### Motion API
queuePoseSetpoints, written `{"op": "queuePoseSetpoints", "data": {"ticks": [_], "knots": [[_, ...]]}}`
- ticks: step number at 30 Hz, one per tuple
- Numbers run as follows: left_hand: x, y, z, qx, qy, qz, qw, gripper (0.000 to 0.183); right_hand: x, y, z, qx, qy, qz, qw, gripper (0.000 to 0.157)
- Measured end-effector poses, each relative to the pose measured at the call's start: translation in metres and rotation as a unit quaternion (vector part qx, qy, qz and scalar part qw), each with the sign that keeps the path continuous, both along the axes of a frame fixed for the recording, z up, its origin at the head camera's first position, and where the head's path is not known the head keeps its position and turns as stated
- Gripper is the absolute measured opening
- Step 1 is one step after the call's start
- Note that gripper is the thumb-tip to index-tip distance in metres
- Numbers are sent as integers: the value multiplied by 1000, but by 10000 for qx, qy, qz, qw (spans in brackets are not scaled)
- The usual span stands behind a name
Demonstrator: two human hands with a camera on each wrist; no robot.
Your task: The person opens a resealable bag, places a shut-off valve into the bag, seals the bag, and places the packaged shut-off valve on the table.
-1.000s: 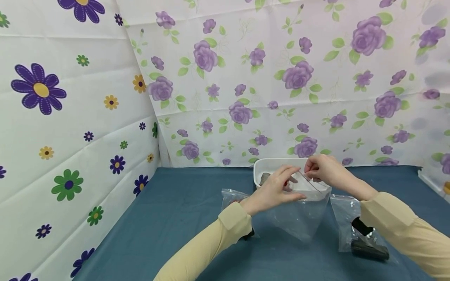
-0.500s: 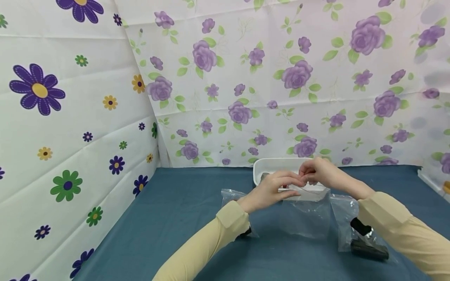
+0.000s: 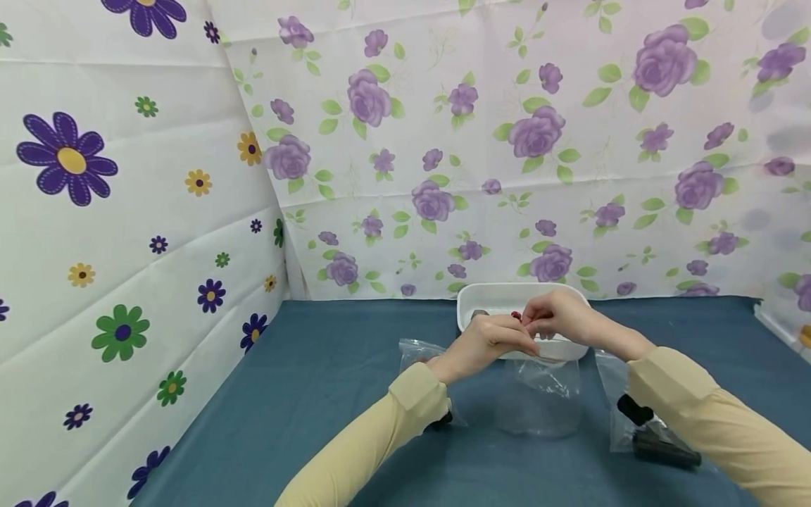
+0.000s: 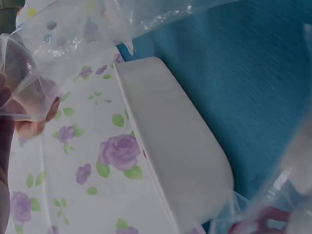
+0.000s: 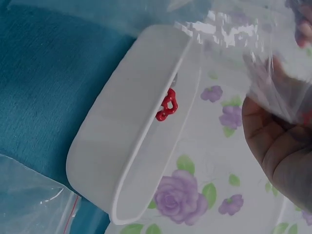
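Observation:
A clear zip bag (image 3: pixel 537 405) hangs from both hands in front of a white tub. The left hand (image 3: pixel 491 343) pinches the bag's upper edge, its fingers bent over the near rim of the tub. Beside it, the right hand (image 3: pixel 560 317) pinches the bag near its mouth with thumb and fingertips. In the right wrist view, clear plastic (image 5: pixel 275 90) stretches across the fingers of a hand (image 5: pixel 280 151). Plastic film (image 4: pixel 73 36) also spans the top of the left wrist view. No contents show inside this bag.
The white tub (image 3: pixel 494 294) stands at the table's back edge, with a red looped piece (image 5: pixel 168 105) and a grey item (image 3: pixel 479 312) inside. A clear bag (image 3: pixel 418 350) lies left of it. Another bag with black items (image 3: pixel 665 451) lies to the right.
The right hand has moved left and the hands have come together at the bag's mouth. The left hand's spread fingers have closed onto the edge. The bag now hangs straighter and flatter.

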State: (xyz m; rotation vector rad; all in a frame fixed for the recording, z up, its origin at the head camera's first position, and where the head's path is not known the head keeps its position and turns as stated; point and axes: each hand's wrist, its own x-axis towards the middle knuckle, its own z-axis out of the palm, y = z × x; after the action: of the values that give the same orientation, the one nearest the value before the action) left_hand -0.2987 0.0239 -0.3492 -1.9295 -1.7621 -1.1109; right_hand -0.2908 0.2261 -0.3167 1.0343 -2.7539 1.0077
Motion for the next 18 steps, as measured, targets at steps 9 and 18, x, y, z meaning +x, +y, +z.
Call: {"op": "queuePoseSetpoints", "data": {"ticks": [9, 18], "knots": [[-6, -17, -5, 168, -65, 303, 9994, 13, -13, 16, -4, -353, -562, -537, 9964, 16], [-6, -25, -4, 350, 325, 454, 9978, 13, -35, 14, -27, 280, -508, -786, 9952, 34]]}}
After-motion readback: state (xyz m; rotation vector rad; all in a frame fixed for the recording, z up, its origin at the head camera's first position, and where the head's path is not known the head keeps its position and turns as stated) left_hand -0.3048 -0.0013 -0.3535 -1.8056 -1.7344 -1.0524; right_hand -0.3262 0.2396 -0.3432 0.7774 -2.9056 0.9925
